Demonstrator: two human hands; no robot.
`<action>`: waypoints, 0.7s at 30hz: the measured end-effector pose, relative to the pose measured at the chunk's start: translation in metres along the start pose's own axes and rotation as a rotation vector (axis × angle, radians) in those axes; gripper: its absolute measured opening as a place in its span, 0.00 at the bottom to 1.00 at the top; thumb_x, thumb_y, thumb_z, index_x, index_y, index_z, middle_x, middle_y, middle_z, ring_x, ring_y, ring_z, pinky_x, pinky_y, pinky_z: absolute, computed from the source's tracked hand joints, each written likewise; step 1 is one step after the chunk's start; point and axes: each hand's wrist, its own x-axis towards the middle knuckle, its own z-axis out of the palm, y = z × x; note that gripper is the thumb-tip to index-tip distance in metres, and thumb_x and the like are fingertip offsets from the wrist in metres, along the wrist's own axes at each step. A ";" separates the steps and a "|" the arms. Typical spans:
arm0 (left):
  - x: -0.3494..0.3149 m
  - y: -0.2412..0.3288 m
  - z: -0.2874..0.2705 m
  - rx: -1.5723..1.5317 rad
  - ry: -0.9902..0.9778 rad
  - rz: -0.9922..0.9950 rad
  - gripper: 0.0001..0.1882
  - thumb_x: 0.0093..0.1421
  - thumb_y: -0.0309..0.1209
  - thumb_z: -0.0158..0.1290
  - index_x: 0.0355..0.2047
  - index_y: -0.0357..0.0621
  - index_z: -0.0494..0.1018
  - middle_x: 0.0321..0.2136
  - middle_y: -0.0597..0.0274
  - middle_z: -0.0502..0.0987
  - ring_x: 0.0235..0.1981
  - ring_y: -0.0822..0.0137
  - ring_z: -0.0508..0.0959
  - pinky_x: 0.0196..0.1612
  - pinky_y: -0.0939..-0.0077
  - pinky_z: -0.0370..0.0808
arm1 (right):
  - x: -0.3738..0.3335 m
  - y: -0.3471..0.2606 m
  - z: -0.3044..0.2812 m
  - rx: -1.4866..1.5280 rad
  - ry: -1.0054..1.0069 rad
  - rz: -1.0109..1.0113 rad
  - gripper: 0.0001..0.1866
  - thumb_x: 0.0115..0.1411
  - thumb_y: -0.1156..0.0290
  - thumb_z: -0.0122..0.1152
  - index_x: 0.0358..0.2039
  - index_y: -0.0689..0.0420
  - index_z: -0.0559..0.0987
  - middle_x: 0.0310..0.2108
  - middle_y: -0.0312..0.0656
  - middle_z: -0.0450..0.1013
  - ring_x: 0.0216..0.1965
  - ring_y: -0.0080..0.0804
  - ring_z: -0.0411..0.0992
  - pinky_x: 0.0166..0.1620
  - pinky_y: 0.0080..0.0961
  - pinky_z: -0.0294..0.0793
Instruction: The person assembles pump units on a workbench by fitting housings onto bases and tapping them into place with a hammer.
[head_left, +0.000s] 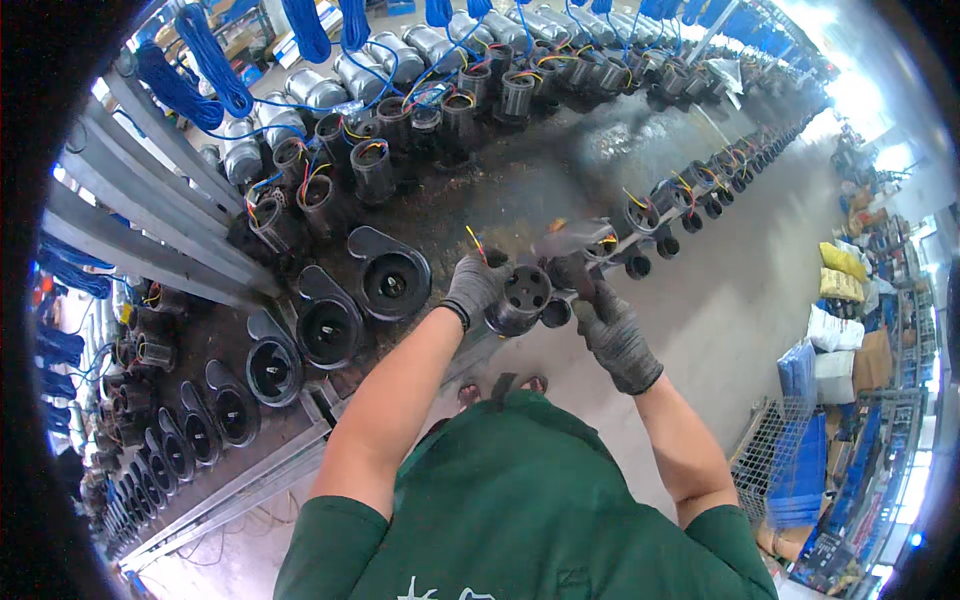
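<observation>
My left hand [474, 286], in a grey glove, is closed on the side of a round black motor part [527, 287] at the bench's near edge. Several holes show in that part's face, and red and yellow wires [474, 238] stick up behind my fingers. In my gloved right hand [622, 343] is the grip of a dark power drill [574, 241], its body lying just above and right of the motor part. Motion smears the drill, so whether its tip touches anything cannot be told. Open black pump housings [393, 283] with a central shaft sit left of my left hand.
Rows of black motor cylinders [374, 168] with coloured wires and silver motors [315, 90] line the bench's far side. Blue cable coils [180, 85] hang above. More cylinders [668, 243] run along the right edge. A wire basket [765, 440] and cartons [872, 362] stand at right.
</observation>
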 end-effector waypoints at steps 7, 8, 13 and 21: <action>0.028 -0.039 0.010 -0.010 -0.013 0.109 0.17 0.58 0.38 0.62 0.43 0.40 0.81 0.38 0.48 0.84 0.41 0.55 0.84 0.45 0.64 0.79 | 0.036 0.095 -0.001 -0.511 -0.184 0.064 0.24 0.67 0.60 0.58 0.61 0.53 0.71 0.44 0.56 0.78 0.44 0.60 0.75 0.47 0.45 0.75; 0.023 -0.030 0.012 0.024 0.005 0.113 0.13 0.58 0.32 0.62 0.41 0.39 0.80 0.36 0.53 0.84 0.38 0.61 0.83 0.43 0.67 0.79 | 0.037 0.091 -0.005 -0.459 -0.209 0.041 0.24 0.67 0.59 0.58 0.60 0.54 0.71 0.42 0.55 0.78 0.42 0.58 0.76 0.46 0.45 0.76; 0.031 -0.062 0.011 -0.116 0.085 0.055 0.16 0.58 0.37 0.61 0.43 0.41 0.81 0.37 0.48 0.84 0.41 0.54 0.84 0.45 0.63 0.79 | 0.029 0.009 -0.008 -0.266 -0.217 0.110 0.23 0.67 0.63 0.57 0.61 0.55 0.71 0.38 0.52 0.79 0.37 0.55 0.77 0.44 0.43 0.76; 0.027 -0.022 0.016 0.083 -0.022 0.085 0.20 0.57 0.40 0.63 0.44 0.39 0.80 0.38 0.48 0.84 0.42 0.53 0.84 0.46 0.63 0.78 | 0.029 0.101 -0.003 -0.376 -0.266 -0.001 0.34 0.67 0.67 0.54 0.73 0.49 0.57 0.70 0.61 0.54 0.68 0.54 0.59 0.65 0.43 0.63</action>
